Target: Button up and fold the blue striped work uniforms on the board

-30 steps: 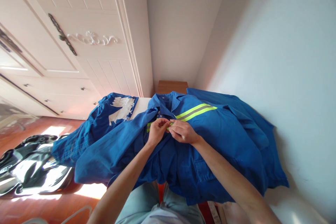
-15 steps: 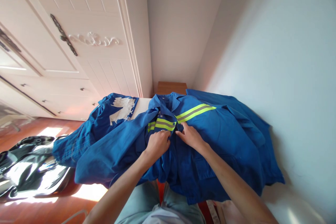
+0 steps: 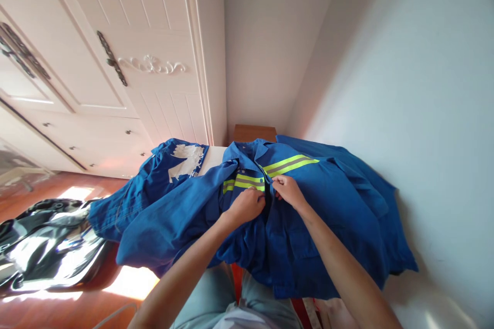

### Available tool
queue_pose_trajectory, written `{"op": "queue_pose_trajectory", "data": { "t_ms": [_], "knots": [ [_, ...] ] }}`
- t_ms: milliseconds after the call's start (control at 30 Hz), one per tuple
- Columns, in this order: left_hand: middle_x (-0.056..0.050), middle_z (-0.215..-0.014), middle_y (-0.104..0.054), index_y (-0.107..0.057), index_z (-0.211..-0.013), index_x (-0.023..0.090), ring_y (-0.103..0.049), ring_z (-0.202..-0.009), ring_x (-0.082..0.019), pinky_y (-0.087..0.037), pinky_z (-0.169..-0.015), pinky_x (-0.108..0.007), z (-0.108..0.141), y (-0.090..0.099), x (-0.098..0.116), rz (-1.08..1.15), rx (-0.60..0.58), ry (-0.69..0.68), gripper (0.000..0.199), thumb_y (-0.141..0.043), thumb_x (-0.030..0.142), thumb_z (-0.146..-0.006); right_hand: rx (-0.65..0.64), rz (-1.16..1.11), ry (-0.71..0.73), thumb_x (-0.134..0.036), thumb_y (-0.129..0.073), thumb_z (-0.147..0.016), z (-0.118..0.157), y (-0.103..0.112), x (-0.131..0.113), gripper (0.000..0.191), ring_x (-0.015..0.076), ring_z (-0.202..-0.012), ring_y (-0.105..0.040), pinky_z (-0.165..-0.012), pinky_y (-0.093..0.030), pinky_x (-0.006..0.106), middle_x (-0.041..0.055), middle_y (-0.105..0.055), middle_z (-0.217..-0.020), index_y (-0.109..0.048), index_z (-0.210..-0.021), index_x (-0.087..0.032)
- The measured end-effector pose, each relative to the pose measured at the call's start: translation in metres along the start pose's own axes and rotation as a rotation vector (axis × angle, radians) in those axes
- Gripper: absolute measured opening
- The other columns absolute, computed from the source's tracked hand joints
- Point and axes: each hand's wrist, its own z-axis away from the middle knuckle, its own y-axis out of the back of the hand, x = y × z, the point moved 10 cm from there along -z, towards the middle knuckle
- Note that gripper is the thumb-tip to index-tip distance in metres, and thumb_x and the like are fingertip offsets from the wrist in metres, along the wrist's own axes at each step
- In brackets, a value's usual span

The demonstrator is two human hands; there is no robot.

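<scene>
Both hands moved up, pinching the blue jacket [image 3: 309, 216] front edges.

- One head-worn view only, looking forward and steeply down, close over the person's forearms and lap.
- It faces a room corner: white panelled wardrobe [image 3: 116, 61] left, plain pale wall [image 3: 405, 87] right, rumpled blue reflective-striped work jacket [image 3: 328, 200] central.

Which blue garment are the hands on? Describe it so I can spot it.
Start at the white wardrobe; blue clothes are heaped in front of it. The jacket lies on top at centre, under the left hand and right hand. Only it has yellow-grey stripes; the garment beside it carries a white print.
</scene>
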Motion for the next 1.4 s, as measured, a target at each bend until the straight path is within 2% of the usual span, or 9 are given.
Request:
{"op": "queue_pose_trajectory", "data": {
  "t_ms": [100,233,533,700,833,933,1067,1200,1400],
  "knots": [
    [-0.010,-0.084,-0.069,-0.069,-0.109,0.014,-0.070,-0.080,-0.023,-0.054,-0.077,-0.032,-0.016,0.014,-0.023,0.101,0.039,-0.004,0.030,-0.045,0.015,-0.091,0.025,-0.169,-0.011,-0.032,-0.046,-0.075,0.002,0.014,0.003,0.022,0.0132,-0.047,-0.052,-0.045,-0.041,0.022,-0.0028,-0.055,-0.054,-0.062,-0.081,-0.018],
    [-0.015,-0.127,-0.058,-0.059,-0.131,0.018,-0.065,-0.106,-0.030,-0.052,-0.089,-0.038,-0.041,0.035,-0.029,-0.159,0.170,-0.089,0.046,-0.058,0.017,-0.085,-0.005,-0.315,-0.045,-0.034,-0.051,-0.069,0.001,0.015,0.008,0.020,0.0116,-0.048,-0.051,-0.046,-0.041,0.022,-0.0034,-0.055,-0.056,-0.061,-0.079,-0.018],
    [-0.007,-0.151,-0.036,-0.063,-0.126,0.033,-0.065,-0.107,-0.024,-0.052,-0.083,-0.029,-0.077,0.015,-0.021,-0.338,0.037,-0.322,0.038,-0.060,0.026,-0.089,0.013,-0.309,-0.064,-0.033,-0.049,-0.070,-0.005,0.011,0.023,0.012,0.0143,-0.056,-0.056,-0.052,-0.048,0.024,-0.0028,-0.053,-0.059,-0.049,-0.069,-0.021],
    [-0.008,-0.106,-0.070,-0.071,-0.097,0.022,-0.068,-0.085,-0.022,-0.049,-0.072,-0.027,-0.092,-0.004,-0.033,-0.343,-0.089,-0.324,0.017,-0.056,0.022,-0.090,0.114,-0.139,-0.016,-0.023,-0.056,-0.067,-0.008,0.015,0.020,0.013,0.0195,-0.070,-0.062,-0.065,-0.054,0.033,0.0019,-0.061,-0.077,-0.056,-0.079,-0.020],
    [-0.008,-0.092,-0.070,-0.067,-0.104,0.018,-0.066,-0.082,-0.022,-0.048,-0.070,-0.026,-0.096,-0.011,-0.032,-0.297,-0.105,-0.385,0.024,-0.056,0.011,-0.084,0.232,0.076,0.285,-0.009,-0.052,-0.069,0.002,0.018,-0.028,0.047,0.0235,-0.112,-0.058,-0.096,-0.049,0.040,0.0097,-0.060,-0.120,-0.059,-0.114,-0.021],
    [-0.011,-0.101,-0.067,-0.069,-0.101,0.014,-0.063,-0.091,-0.023,-0.049,-0.077,-0.028,-0.097,-0.017,-0.032,-0.241,-0.112,-0.453,0.027,-0.058,0.005,-0.077,0.192,0.358,0.564,-0.007,-0.049,-0.077,0.015,-0.003,-0.070,0.042,0.0221,-0.118,-0.054,-0.105,-0.044,0.038,0.0101,-0.059,-0.120,-0.064,-0.112,-0.021],
    [-0.011,-0.098,-0.065,-0.072,-0.093,0.013,-0.060,-0.094,-0.022,-0.048,-0.085,-0.030,-0.096,-0.019,-0.034,-0.135,-0.104,-0.487,0.022,-0.055,0.007,-0.081,0.147,0.630,0.401,-0.024,-0.059,-0.086,-0.001,-0.023,-0.062,0.022,0.0251,-0.110,-0.058,-0.096,-0.048,0.036,0.0124,-0.061,-0.114,-0.067,-0.105,-0.018],
    [-0.010,-0.097,-0.067,-0.073,-0.092,0.016,-0.062,-0.094,-0.020,-0.048,-0.085,-0.027,-0.094,-0.015,-0.037,-0.035,-0.108,-0.459,0.023,-0.053,0.009,-0.083,0.113,0.759,0.204,-0.031,-0.062,-0.088,-0.015,-0.024,-0.038,0.020,0.0251,-0.102,-0.062,-0.080,-0.048,0.030,0.0116,-0.066,-0.107,-0.067,-0.104,-0.020],
    [-0.005,-0.085,-0.073,-0.074,-0.089,0.020,-0.066,-0.085,-0.020,-0.049,-0.080,-0.027,-0.099,-0.011,-0.043,0.043,-0.155,-0.360,0.021,-0.055,0.013,-0.082,0.100,0.761,0.140,-0.041,-0.049,-0.097,-0.024,-0.019,-0.028,0.031,0.0242,-0.090,-0.067,-0.070,-0.044,0.028,0.0130,-0.072,-0.097,-0.071,-0.091,-0.021]
  ]
}}
